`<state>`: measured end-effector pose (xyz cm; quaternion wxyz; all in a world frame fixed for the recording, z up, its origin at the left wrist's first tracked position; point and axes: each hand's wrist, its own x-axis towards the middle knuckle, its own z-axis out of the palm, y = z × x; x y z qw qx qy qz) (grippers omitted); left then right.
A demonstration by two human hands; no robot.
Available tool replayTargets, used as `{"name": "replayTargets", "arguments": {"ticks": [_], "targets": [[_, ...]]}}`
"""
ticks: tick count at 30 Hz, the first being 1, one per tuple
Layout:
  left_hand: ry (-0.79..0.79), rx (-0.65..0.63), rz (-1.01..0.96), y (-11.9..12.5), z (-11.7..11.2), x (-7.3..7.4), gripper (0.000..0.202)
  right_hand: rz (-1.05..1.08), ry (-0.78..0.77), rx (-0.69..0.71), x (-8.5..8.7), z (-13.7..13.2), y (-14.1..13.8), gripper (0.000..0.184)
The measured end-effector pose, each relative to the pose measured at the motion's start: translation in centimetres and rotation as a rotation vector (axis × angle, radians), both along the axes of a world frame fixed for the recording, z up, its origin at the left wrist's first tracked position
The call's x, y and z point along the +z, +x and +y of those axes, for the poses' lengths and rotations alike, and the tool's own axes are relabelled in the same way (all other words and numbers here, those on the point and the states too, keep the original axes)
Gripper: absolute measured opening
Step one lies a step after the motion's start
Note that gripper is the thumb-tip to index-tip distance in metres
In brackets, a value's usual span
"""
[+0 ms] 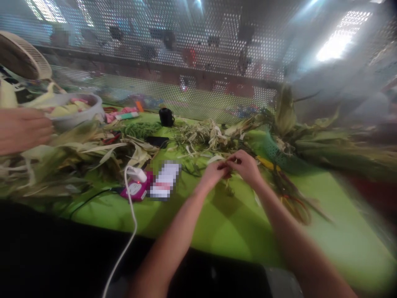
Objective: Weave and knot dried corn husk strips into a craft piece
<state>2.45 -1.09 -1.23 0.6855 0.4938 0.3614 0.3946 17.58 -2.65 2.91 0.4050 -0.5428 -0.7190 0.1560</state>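
Observation:
Above the middle of the green table (217, 215), my left hand (214, 170) and my right hand (245, 165) meet with the fingertips pinched together. What they hold between them is small and mostly hidden by the fingers. A pale strip of husk (215, 159) shows just behind my left hand. Shredded dry husks (201, 134) lie on the table beyond both hands. To the right of my right hand are a yellow-handled tool (267, 163) and what looks like orange-handled scissors (296, 207), both blurred.
A pink power socket (141, 188) with a white charger and cable lies left, beside a blurred-out phone (166, 180). Husk leaves (93, 157), a grey bowl (93, 111) and another person's hand (25, 130) are further left. A green basket (273, 147) with long leaves stands right.

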Motion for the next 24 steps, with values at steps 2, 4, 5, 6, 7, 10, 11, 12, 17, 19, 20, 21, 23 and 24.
{"name": "replayTargets", "arguments": {"ticks": [2,4,5,6,7,10,11,12,17,19,20,21,23,24], "targets": [[-0.012,0.006,0.011,0.0,-0.1,-0.1,0.019,0.023,0.01,-0.004,-0.3,0.2,-0.1,0.009],[-0.002,0.002,-0.003,-0.1,-0.1,-0.2,0.021,0.049,0.023,0.015,-0.6,0.3,-0.3,0.008],[0.016,-0.029,-0.018,-0.1,-0.1,-0.2,0.022,0.056,0.031,0.036,-0.7,0.4,-0.4,0.007],[0.034,-0.063,-0.044,-0.2,0.0,-0.3,0.023,0.045,0.041,0.06,-0.8,0.4,-0.5,0.006],[0.049,-0.103,-0.057,-0.2,0.0,-0.4,0.024,0.033,0.048,0.077,-0.9,0.5,-0.5,0.007],[0.063,-0.084,-0.065,-0.2,0.1,-0.4,0.025,0.031,0.076,0.067,-0.9,0.6,-0.6,0.007],[0.039,-0.04,-0.071,-0.2,0.1,-0.2,0.025,0.034,0.103,0.039,-0.7,0.5,-0.5,0.007],[-0.001,0.011,-0.084,-0.2,0.1,0.0,0.024,0.04,0.136,-0.002,-0.6,0.5,-0.4,0.009],[-0.223,0.176,-0.216,-0.7,0.4,1.1,0.021,0.164,0.028,-0.147,-0.3,-0.2,0.3,0.022],[-0.258,0.2,-0.254,-0.9,0.5,1.4,0.021,0.275,-0.158,-0.089,-0.7,-0.4,0.2,0.027],[-0.271,0.209,-0.268,-1.0,0.5,1.4,0.021,0.327,-0.238,-0.052,-1.0,-0.3,0.1,0.028],[-0.282,0.218,-0.279,-1.1,0.5,1.4,0.021,0.37,-0.294,-0.02,-1.4,-0.2,0.0,0.03],[-0.296,0.222,-0.284,-1.2,0.5,1.5,0.022,0.407,-0.338,0.009,-2.0,0.1,-0.1,0.031],[-0.298,0.212,-0.279,-1.2,0.5,1.5,0.023,0.4,-0.333,0.009,-2.3,0.2,-0.1,0.032]]}}
